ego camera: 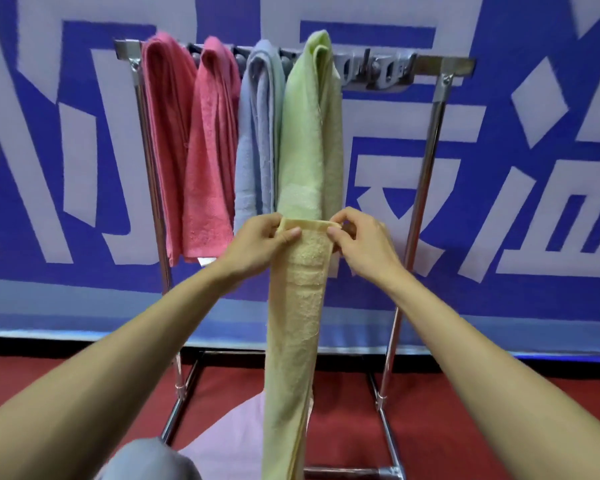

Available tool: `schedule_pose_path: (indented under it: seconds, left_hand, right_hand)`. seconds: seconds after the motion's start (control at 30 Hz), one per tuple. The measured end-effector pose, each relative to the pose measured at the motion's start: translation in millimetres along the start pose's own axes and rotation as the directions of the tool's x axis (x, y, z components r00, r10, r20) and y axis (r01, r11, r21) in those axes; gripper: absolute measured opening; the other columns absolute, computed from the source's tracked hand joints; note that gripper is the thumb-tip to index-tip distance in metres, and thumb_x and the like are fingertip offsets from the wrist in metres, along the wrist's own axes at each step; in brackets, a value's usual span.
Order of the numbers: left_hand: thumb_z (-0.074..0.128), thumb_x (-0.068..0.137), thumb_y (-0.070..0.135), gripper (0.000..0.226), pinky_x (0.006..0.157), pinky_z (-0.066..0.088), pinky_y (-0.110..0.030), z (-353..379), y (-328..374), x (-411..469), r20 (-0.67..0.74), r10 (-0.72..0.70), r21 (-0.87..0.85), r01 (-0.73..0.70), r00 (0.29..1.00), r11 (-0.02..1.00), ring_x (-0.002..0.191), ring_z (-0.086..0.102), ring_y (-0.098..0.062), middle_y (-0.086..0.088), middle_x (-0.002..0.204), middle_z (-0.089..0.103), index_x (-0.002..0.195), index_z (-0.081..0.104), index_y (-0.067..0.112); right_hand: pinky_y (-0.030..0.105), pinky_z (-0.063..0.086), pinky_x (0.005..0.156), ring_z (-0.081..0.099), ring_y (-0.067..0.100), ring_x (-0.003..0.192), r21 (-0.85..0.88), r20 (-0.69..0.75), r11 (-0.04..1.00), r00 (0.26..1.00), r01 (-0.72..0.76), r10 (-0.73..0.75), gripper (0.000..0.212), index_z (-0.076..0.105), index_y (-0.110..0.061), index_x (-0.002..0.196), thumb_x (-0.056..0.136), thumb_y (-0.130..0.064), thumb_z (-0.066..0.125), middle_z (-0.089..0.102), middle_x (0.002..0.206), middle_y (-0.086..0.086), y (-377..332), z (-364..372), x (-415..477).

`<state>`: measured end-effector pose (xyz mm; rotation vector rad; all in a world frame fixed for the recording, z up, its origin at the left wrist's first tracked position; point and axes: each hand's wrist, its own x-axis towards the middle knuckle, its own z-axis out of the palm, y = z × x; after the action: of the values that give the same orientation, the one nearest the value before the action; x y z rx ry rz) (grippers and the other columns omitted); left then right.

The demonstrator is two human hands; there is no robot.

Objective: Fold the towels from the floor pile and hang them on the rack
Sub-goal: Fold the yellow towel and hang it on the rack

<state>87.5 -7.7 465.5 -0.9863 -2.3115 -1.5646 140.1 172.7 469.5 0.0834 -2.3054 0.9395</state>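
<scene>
Here, four folded towels hang on the rack point(440, 81): two pink, a blue, a green point(307, 133). In front of it, the left hand point(257, 242) and right hand point(362, 242) pinch the top corners of a yellow towel point(297, 323), hanging folded narrow.
</scene>
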Motion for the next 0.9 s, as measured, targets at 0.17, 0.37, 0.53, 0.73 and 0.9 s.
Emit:
schedule_pose_path:
  seconds: [0.17,0.37,0.53,0.73,0.9]
  left_hand:
    - [0.061,0.090,0.034,0.031,0.064,0.051,-0.040,-35,39,54,-0.073,0.063,0.077,-0.058,0.995,0.995,0.068,0.053,-0.010,0.000,0.074,0.059,0.091,0.066,0.004]
    - [0.061,0.092,0.018,0.013,0.053,0.043,-0.020,-61,90,94,-0.231,0.215,-0.050,-0.232,0.949,0.971,0.065,0.050,-0.007,-0.002,0.074,0.059,0.093,0.070,0.009]
    - [0.063,0.087,0.025,0.017,0.059,0.039,-0.027,-72,113,120,-0.298,0.322,0.034,-0.327,0.898,0.944,0.064,0.045,-0.007,0.003,0.068,0.053,0.080,0.069,0.010]
    - [0.062,0.082,0.030,0.024,0.058,0.041,-0.034,-71,116,114,-0.312,0.310,0.077,-0.302,0.898,0.950,0.062,0.047,-0.012,0.001,0.064,0.057,0.075,0.068,0.008]
    - [0.062,0.091,0.019,0.017,0.060,0.047,-0.034,-64,123,100,-0.256,0.254,0.033,-0.254,0.933,0.967,0.065,0.054,-0.012,0.000,0.072,0.062,0.089,0.069,0.004]
  right_hand:
    - [0.040,0.053,0.076,0.063,0.020,0.085,0.042,-0.069,0.998,0.997,0.047,-0.044,0.009,0.057,-0.027,0.084,0.092,-0.029,0.056,0.066,0.079,-0.004,-36,-24,56]
    - [0.036,0.048,0.074,0.062,0.018,0.084,0.071,-0.189,0.979,0.966,0.193,-0.177,0.009,0.061,-0.018,0.092,0.091,-0.025,0.057,0.063,0.082,-0.005,-85,-56,111]
    - [0.044,0.052,0.085,0.062,0.018,0.089,0.180,-0.287,0.958,0.944,0.223,-0.165,0.010,0.062,-0.015,0.098,0.093,-0.021,0.055,0.063,0.088,-0.005,-104,-69,141]
    - [0.045,0.057,0.078,0.067,0.018,0.084,0.254,-0.322,0.949,0.941,0.188,-0.100,0.003,0.066,-0.021,0.091,0.088,-0.020,0.064,0.069,0.085,-0.002,-97,-69,134]
    - [0.047,0.057,0.081,0.068,0.021,0.087,0.293,-0.252,0.943,0.964,0.156,-0.081,0.005,0.065,-0.025,0.085,0.087,-0.020,0.065,0.070,0.086,0.000,-96,-80,122]
